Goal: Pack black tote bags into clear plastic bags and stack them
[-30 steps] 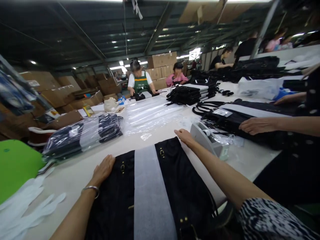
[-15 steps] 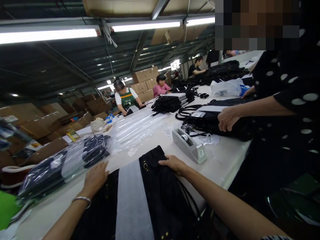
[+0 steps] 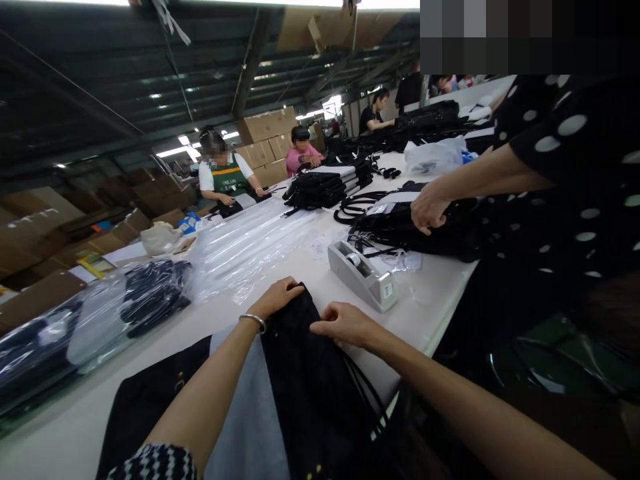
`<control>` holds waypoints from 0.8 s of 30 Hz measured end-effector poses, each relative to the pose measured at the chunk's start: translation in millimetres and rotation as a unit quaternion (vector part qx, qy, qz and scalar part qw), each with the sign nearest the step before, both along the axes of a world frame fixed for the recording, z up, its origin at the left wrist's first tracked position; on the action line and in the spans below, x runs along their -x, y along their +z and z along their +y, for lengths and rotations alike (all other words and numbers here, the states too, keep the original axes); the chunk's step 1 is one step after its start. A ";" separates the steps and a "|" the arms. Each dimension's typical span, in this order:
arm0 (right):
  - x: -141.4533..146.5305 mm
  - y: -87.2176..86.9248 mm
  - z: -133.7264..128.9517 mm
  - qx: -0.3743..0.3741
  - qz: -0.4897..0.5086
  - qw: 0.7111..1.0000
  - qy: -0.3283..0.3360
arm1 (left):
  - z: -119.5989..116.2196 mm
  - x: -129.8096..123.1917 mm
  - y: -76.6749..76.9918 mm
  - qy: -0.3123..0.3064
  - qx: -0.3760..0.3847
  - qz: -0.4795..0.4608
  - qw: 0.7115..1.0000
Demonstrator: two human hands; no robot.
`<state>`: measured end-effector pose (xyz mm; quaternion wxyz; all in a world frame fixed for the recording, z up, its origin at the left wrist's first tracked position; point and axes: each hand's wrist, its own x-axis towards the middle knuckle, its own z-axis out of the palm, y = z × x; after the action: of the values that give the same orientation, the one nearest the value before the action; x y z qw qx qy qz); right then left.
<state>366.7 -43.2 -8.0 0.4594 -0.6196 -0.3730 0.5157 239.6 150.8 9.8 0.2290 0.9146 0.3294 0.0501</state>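
A black bag [image 3: 310, 373] lies on the white table in front of me, with a pale grey-white sheet [image 3: 250, 407] running lengthwise over its middle. My left hand [image 3: 277, 298], with a silver bangle at the wrist, pinches the bag's far edge near its top corner. Just to the right, my right hand [image 3: 345, 325] grips the bag's right edge between thumb and fingers. Thin black cords hang along that right side. Beyond my right hand stands a grey tape dispenser [image 3: 363, 277].
Plastic-wrapped dark bags [image 3: 157, 293] lie at the left, clear plastic sheets [image 3: 245, 243] farther back. A person's hand [image 3: 430, 207] rests over black bags [image 3: 450, 230] at the right. Stacked black bags [image 3: 325, 183] and other people are beyond.
My left hand has moved right, from the bag's left side to its far right corner, and now pinches there. My right hand keeps its grip on the edge. The view has shifted.
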 end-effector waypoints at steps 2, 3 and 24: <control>5.8 6.3 -6.1 0.018 -0.003 0.999 0.040 | 2.9 1.2 0.1 0.025 -0.009 -0.006 1.000; 11.5 8.7 -6.1 0.027 0.051 0.997 0.059 | 4.8 0.8 -0.1 0.040 -0.015 -0.008 0.999; 35.3 31.4 -41.9 0.015 -0.064 0.994 0.083 | 28.2 5.5 2.7 0.091 0.077 0.071 0.990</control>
<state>331.3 -85.1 23.4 0.3810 -0.6252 -0.4440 0.5166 234.1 179.1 12.5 0.2696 0.8615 0.4298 -0.0201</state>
